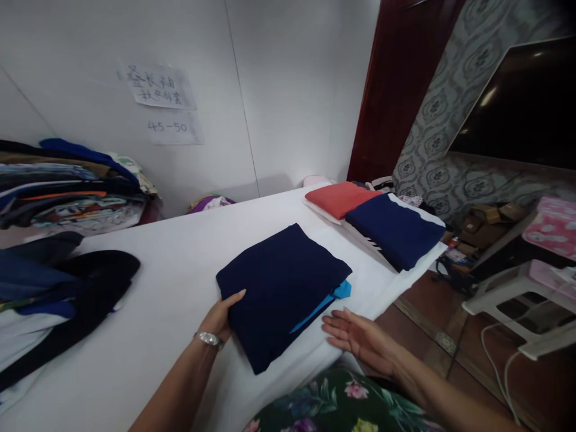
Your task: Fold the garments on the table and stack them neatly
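Observation:
A folded navy garment [283,288] lies on the white-covered table [171,288] in front of me, with a strip of bright blue fabric [342,290] sticking out at its right edge. My left hand [225,315], with a silver watch at the wrist, grips the garment's left edge, thumb on top and fingers hidden underneath. Just off the garment's near right side is my right hand [362,342], palm turned inward and fingers stretched out, holding nothing.
Folded red [342,198] and navy [396,228] garments lie at the table's far right. Loose dark clothes [99,282] are heaped on the left, with a tall stack of folded clothes [76,186] behind. A white plastic stool [522,294] stands beyond the right edge.

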The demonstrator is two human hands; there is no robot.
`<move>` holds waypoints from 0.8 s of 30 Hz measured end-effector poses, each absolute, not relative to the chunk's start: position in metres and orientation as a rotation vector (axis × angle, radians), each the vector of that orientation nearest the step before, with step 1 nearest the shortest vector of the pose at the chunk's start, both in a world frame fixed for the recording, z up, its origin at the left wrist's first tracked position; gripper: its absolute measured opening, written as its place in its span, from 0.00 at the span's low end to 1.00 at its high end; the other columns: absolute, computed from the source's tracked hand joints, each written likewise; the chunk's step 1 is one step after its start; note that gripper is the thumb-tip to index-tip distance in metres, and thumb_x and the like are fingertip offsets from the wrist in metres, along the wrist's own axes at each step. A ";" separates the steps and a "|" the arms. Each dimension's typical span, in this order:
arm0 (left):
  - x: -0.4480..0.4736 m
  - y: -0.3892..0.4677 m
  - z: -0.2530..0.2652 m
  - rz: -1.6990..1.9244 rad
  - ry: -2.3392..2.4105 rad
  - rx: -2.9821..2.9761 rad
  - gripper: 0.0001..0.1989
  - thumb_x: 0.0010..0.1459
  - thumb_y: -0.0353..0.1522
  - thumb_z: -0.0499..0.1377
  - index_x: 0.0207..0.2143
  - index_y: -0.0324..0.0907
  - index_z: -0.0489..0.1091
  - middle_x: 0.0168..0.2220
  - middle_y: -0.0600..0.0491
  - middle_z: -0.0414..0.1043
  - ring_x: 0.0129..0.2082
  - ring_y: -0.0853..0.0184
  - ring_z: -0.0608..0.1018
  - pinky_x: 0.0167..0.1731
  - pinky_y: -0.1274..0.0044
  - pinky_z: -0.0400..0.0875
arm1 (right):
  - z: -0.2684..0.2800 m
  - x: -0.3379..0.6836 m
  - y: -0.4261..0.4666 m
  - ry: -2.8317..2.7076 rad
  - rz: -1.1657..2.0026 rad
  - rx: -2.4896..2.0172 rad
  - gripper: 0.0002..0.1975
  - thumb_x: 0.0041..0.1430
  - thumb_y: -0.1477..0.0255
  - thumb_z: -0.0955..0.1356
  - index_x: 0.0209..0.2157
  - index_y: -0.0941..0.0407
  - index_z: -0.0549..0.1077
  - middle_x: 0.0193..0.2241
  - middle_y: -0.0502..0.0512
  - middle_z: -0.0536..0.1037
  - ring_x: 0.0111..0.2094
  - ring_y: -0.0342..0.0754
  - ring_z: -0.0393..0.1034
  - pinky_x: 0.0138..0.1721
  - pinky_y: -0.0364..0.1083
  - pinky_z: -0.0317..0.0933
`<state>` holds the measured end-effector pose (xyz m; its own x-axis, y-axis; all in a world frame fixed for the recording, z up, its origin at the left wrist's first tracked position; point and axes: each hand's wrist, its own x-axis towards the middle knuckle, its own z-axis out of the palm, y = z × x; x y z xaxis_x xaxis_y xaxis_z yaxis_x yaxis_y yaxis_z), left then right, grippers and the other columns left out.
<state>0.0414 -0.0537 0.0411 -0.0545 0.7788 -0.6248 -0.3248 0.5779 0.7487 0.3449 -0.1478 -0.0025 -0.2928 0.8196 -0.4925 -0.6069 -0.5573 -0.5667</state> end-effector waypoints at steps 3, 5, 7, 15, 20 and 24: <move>0.041 -0.050 0.049 0.950 1.332 0.394 0.18 0.54 0.29 0.60 0.48 0.33 0.71 0.31 0.46 0.79 0.25 0.63 0.80 0.32 0.73 0.77 | -0.004 0.320 -0.133 -0.368 2.056 -0.830 0.18 0.56 0.60 0.70 0.42 0.59 0.71 0.44 0.62 0.77 0.46 0.50 0.73 0.53 0.51 0.61; 0.041 -0.050 0.051 0.959 1.321 0.392 0.17 0.55 0.29 0.60 0.47 0.32 0.71 0.30 0.46 0.79 0.26 0.63 0.80 0.31 0.74 0.77 | -0.006 0.307 -0.118 -0.341 2.026 -0.751 0.19 0.57 0.58 0.69 0.42 0.58 0.71 0.41 0.58 0.78 0.43 0.48 0.74 0.52 0.50 0.62; 0.041 -0.051 0.050 0.961 1.315 0.393 0.16 0.55 0.28 0.60 0.46 0.33 0.71 0.30 0.46 0.79 0.25 0.64 0.80 0.30 0.75 0.77 | -0.007 0.298 -0.103 -0.290 1.923 -0.700 0.20 0.58 0.55 0.67 0.43 0.56 0.71 0.39 0.55 0.79 0.41 0.46 0.74 0.50 0.48 0.64; 0.049 -0.068 0.024 1.069 1.387 0.458 0.23 0.49 0.20 0.62 0.50 0.38 0.68 0.31 0.51 0.80 0.31 0.65 0.81 0.37 0.75 0.76 | -0.010 0.293 -0.084 -0.329 1.796 -0.850 0.26 0.58 0.53 0.66 0.52 0.55 0.68 0.45 0.55 0.78 0.42 0.49 0.74 0.40 0.48 0.69; 0.051 -0.071 0.019 1.087 1.369 0.445 0.28 0.48 0.21 0.63 0.53 0.42 0.66 0.36 0.51 0.80 0.36 0.62 0.81 0.41 0.73 0.76 | -0.009 0.282 -0.073 -0.209 1.812 -0.924 0.22 0.55 0.57 0.69 0.46 0.58 0.71 0.35 0.55 0.81 0.36 0.48 0.76 0.37 0.47 0.70; 0.048 -0.071 0.020 1.079 1.310 0.413 0.30 0.50 0.25 0.63 0.56 0.44 0.63 0.40 0.50 0.79 0.40 0.61 0.80 0.45 0.73 0.75 | -0.009 0.273 -0.065 -0.150 1.867 -0.872 0.15 0.54 0.61 0.68 0.39 0.58 0.73 0.31 0.55 0.81 0.37 0.52 0.76 0.39 0.50 0.71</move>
